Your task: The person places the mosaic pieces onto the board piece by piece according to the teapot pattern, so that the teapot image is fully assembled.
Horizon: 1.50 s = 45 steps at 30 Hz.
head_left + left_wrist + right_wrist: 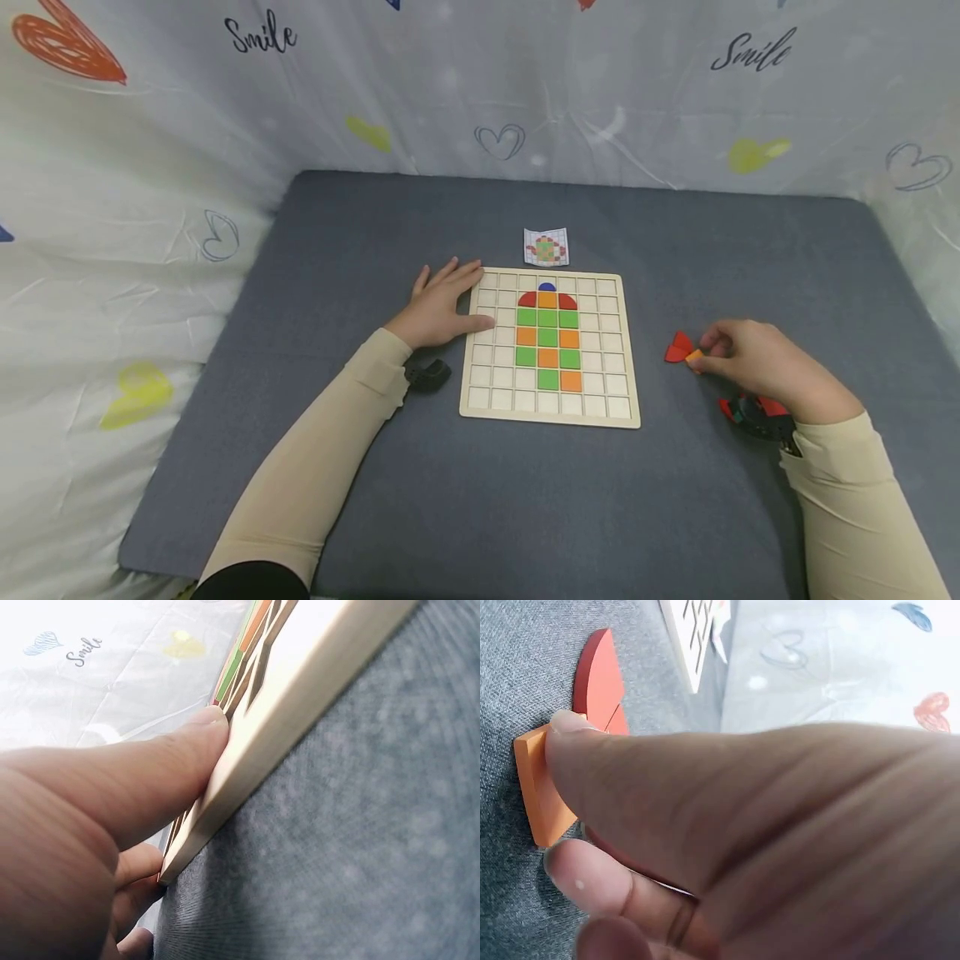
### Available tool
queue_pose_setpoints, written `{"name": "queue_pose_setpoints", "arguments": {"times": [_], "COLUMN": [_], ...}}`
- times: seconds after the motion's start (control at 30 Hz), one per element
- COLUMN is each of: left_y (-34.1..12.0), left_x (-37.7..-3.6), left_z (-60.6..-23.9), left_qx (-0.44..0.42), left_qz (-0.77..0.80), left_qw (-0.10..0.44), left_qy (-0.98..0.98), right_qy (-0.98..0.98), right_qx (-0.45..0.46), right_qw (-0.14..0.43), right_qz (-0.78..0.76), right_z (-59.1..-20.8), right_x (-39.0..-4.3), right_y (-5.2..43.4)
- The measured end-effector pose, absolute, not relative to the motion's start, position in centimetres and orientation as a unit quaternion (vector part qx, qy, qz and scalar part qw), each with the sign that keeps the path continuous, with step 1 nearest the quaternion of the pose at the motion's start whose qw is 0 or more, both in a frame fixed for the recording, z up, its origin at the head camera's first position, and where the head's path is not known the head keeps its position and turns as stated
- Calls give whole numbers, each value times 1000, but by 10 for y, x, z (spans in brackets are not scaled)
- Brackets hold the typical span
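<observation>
A wooden grid board [502, 400] lies on the table. In its middle columns are green and orange squares, two red quarter-round pieces and a blue half-round piece. My left hand [438, 308] rests at the board's left edge, fingers extended and the thumb on top of the board. Off to the board's right, my right hand [772, 367] pinches an orange square tile [536, 784] between thumb and fingers. The tile is tilted; whether it touches the table I cannot tell. Curved red pieces [604, 671] lie right beside it on the cloth.
Behind the board is a small picture card [546, 247] with a coloured grid pattern. More red pieces [772, 407] show partly from under my right wrist, where a black wrist camera [757, 418] hides some of them. A printed white curtain [622, 100] hangs behind the grey table [450, 500].
</observation>
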<state>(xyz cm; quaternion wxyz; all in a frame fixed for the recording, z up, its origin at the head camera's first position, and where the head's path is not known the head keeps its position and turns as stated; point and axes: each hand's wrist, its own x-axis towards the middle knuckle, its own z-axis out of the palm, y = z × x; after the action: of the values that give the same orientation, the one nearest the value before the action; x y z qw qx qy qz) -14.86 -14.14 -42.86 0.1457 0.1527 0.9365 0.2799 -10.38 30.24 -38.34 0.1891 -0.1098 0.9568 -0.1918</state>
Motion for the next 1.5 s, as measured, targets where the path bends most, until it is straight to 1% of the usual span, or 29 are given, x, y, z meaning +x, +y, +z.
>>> {"name": "queue_pose_setpoints", "arguments": {"times": [0.23,0.5,0.77,1.03,1.2,1.5], "left_y": [-142,-141,-141,-141,-141,-142], "left_x": [-149,-149,-150,-151,-150,-149], "left_z": [-428,-428,-426,-426,-429,-429], "left_qx": [154,154,159,158,156,153], "left_qz": [282,278,278,271,269,278], "left_qw": [148,146,147,148,150,146], "left_qy": [936,937,936,938,939,937], "right_qy": [953,951,942,938,939,927], "right_qx": [-116,-138,-148,-175,-178,-225], "right_qw": [205,198,220,203,197,198], "right_qz": [-189,-194,-208,-219,-218,-226], "right_z": [-384,-381,-381,-374,-364,-354], "right_x": [-101,-96,-92,-95,-99,-109], "right_y": [300,285,272,258,240,193]}}
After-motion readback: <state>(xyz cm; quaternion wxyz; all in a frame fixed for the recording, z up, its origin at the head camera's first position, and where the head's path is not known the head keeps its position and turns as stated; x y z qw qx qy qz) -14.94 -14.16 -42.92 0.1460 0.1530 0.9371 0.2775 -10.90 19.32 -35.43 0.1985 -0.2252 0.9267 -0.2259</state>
